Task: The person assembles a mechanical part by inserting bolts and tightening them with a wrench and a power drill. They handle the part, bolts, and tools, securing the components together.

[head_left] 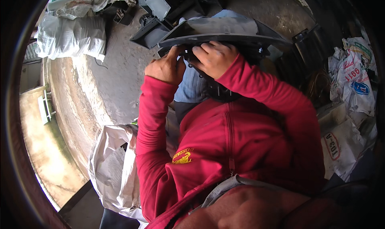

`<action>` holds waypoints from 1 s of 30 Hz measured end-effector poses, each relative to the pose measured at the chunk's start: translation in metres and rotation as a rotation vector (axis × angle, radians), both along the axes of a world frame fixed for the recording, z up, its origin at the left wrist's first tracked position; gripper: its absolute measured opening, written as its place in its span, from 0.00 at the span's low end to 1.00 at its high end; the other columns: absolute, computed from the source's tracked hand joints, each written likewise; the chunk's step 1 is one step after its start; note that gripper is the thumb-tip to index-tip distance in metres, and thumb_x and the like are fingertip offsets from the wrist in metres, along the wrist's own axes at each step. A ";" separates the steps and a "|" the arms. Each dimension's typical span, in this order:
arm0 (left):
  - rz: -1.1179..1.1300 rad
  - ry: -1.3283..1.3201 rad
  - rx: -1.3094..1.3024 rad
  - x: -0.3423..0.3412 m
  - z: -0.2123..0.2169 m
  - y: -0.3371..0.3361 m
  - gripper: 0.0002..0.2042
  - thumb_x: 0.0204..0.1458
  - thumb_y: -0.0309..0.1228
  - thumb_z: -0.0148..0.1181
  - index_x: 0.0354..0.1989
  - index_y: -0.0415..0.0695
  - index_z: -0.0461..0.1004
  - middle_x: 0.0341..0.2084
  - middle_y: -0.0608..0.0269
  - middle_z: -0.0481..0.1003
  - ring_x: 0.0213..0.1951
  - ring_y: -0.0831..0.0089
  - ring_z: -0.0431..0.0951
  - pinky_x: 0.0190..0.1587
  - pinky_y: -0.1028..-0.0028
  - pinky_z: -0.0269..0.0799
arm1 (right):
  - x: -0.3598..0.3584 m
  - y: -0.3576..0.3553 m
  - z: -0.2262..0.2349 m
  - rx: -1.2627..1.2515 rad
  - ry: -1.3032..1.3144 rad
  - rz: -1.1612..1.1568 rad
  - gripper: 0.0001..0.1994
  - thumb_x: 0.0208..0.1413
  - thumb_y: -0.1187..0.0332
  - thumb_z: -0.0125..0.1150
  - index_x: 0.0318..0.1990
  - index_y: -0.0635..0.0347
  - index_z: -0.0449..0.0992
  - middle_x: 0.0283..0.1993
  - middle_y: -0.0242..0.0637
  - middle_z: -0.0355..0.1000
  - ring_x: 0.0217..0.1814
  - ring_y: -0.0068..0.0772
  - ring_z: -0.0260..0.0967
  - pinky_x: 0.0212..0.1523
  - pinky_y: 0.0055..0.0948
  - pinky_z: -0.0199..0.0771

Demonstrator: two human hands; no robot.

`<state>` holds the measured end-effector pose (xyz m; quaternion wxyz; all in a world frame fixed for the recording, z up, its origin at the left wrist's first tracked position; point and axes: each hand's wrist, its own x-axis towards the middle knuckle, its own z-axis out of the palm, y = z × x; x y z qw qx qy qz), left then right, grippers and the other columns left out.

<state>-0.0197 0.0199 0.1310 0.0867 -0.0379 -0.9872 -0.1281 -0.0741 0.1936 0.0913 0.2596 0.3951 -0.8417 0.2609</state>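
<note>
A large black plastic housing point(248, 39) with a wide, tray-like grey inner face lies tilted across my lap, over my blue trousers point(191, 86). At its near edge, my left hand point(165, 67) is closed on the left part, the thumb and forefinger up against small black fittings. Close beside it, my right hand point(216, 59) has its fingers curled in at the same edge, near the middle. What lies between the right fingertips is too small and dark to make out. The housing's dark underside hangs down toward my red jacket and is mostly in shadow.
More black plastic housings point(154, 31) lie heaped on the concrete floor ahead. White sacks stand around me: a stuffed one point(71, 37) far left, an open one point(114, 169) at my left side, a printed one point(353, 74) at right. Dark bins point(315, 46) stand right of my lap.
</note>
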 end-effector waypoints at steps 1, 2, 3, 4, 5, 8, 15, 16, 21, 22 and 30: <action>-0.011 0.017 -0.024 0.001 -0.002 0.000 0.15 0.48 0.33 0.55 0.46 0.59 0.72 0.22 0.61 0.78 0.23 0.58 0.79 0.29 0.63 0.73 | 0.000 0.000 0.000 -0.003 -0.007 0.001 0.08 0.42 0.63 0.64 0.27 0.52 0.71 0.24 0.28 0.68 0.29 0.30 0.71 0.24 0.30 0.74; -0.022 0.034 -0.048 0.001 -0.004 0.000 0.15 0.48 0.33 0.55 0.47 0.58 0.72 0.23 0.62 0.78 0.23 0.59 0.78 0.30 0.64 0.73 | 0.001 0.000 0.001 0.001 -0.007 0.006 0.08 0.43 0.63 0.64 0.27 0.52 0.71 0.24 0.28 0.68 0.29 0.30 0.71 0.24 0.30 0.74; -0.021 0.069 -0.064 0.002 -0.007 0.002 0.15 0.48 0.32 0.55 0.47 0.58 0.71 0.23 0.62 0.79 0.22 0.60 0.78 0.30 0.65 0.72 | 0.001 0.001 0.002 0.009 -0.006 0.007 0.08 0.43 0.63 0.64 0.27 0.52 0.71 0.24 0.28 0.68 0.29 0.30 0.71 0.24 0.30 0.74; -0.021 0.103 -0.080 0.005 -0.009 0.003 0.16 0.48 0.32 0.55 0.47 0.57 0.71 0.24 0.63 0.79 0.22 0.61 0.78 0.29 0.66 0.71 | 0.001 0.001 0.003 0.015 -0.005 0.009 0.08 0.43 0.63 0.64 0.28 0.52 0.71 0.24 0.28 0.68 0.29 0.30 0.71 0.24 0.30 0.74; -0.020 0.136 -0.096 0.007 -0.011 0.005 0.16 0.48 0.32 0.55 0.48 0.56 0.71 0.24 0.64 0.79 0.22 0.62 0.78 0.29 0.67 0.71 | 0.001 0.001 0.002 0.011 -0.001 0.009 0.08 0.43 0.63 0.64 0.28 0.52 0.72 0.24 0.28 0.68 0.29 0.30 0.71 0.24 0.30 0.74; -0.017 0.165 -0.126 0.013 -0.011 0.010 0.18 0.47 0.31 0.56 0.49 0.56 0.71 0.23 0.70 0.77 0.21 0.68 0.76 0.32 0.69 0.65 | 0.001 0.001 0.001 0.008 0.001 0.016 0.08 0.43 0.63 0.64 0.29 0.53 0.73 0.24 0.29 0.68 0.29 0.31 0.71 0.24 0.30 0.74; -0.041 0.174 -0.277 0.018 -0.004 0.012 0.20 0.47 0.32 0.58 0.51 0.55 0.72 0.22 0.74 0.75 0.22 0.73 0.75 0.37 0.70 0.61 | 0.001 0.002 0.003 0.022 -0.004 0.019 0.17 0.43 0.59 0.68 0.41 0.53 0.78 0.27 0.30 0.70 0.28 0.32 0.71 0.27 0.28 0.75; -0.048 0.172 -0.260 0.018 -0.004 0.011 0.20 0.47 0.32 0.58 0.51 0.55 0.72 0.21 0.73 0.75 0.22 0.73 0.76 0.37 0.70 0.61 | 0.001 0.002 0.003 0.023 -0.020 0.020 0.18 0.43 0.59 0.68 0.42 0.53 0.78 0.27 0.30 0.71 0.29 0.32 0.72 0.27 0.28 0.75; -0.103 0.060 0.111 0.015 -0.006 0.002 0.20 0.48 0.32 0.60 0.52 0.51 0.71 0.19 0.69 0.75 0.22 0.73 0.76 0.37 0.72 0.63 | 0.001 0.000 0.007 0.030 -0.088 0.027 0.16 0.44 0.59 0.66 0.40 0.54 0.75 0.28 0.31 0.71 0.31 0.34 0.73 0.28 0.33 0.75; -0.106 0.035 0.232 0.013 -0.010 -0.003 0.20 0.47 0.31 0.61 0.52 0.51 0.71 0.18 0.68 0.75 0.22 0.73 0.76 0.36 0.73 0.63 | 0.000 0.000 0.008 0.040 -0.098 0.024 0.17 0.44 0.58 0.66 0.40 0.54 0.75 0.28 0.31 0.72 0.31 0.34 0.74 0.28 0.33 0.75; -0.153 0.148 0.571 0.010 -0.044 -0.010 0.20 0.45 0.25 0.63 0.49 0.47 0.71 0.14 0.72 0.70 0.20 0.79 0.73 0.36 0.76 0.62 | 0.001 -0.003 0.013 0.162 -0.203 -0.020 0.18 0.44 0.56 0.68 0.44 0.48 0.76 0.34 0.31 0.76 0.31 0.37 0.76 0.30 0.33 0.77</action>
